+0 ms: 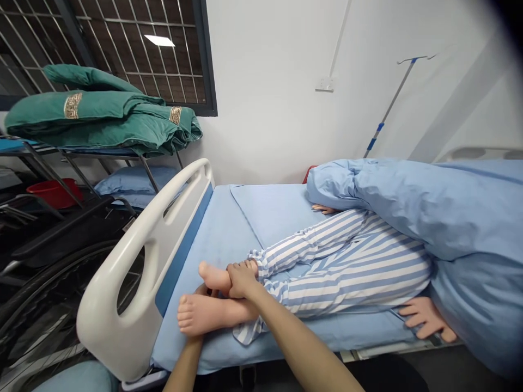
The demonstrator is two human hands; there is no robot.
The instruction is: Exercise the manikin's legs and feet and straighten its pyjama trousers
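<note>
On the blue bed sheet lies a manikin in blue-and-white striped trousers [339, 277], its bare feet toward the footboard. My right hand [242, 279] is wrapped over the ankle of its far foot [214, 276], just below the trouser cuff. Reaching up behind the near foot [200, 314], my left hand [207, 291] has its fingers curled at the heel and underside of the far foot; the near foot hides most of that hand. The near leg lies across my left wrist. A blue quilt [408, 201] is folded back over the manikin's upper body.
A white bed footboard [134, 272] stands close on the left, with a wheelchair [61, 294] beyond it. Green folded quilts [102, 114] lie on a rack under the barred window. A red basin [57, 191] sits below. An IV pole [388, 109] rises behind the bed.
</note>
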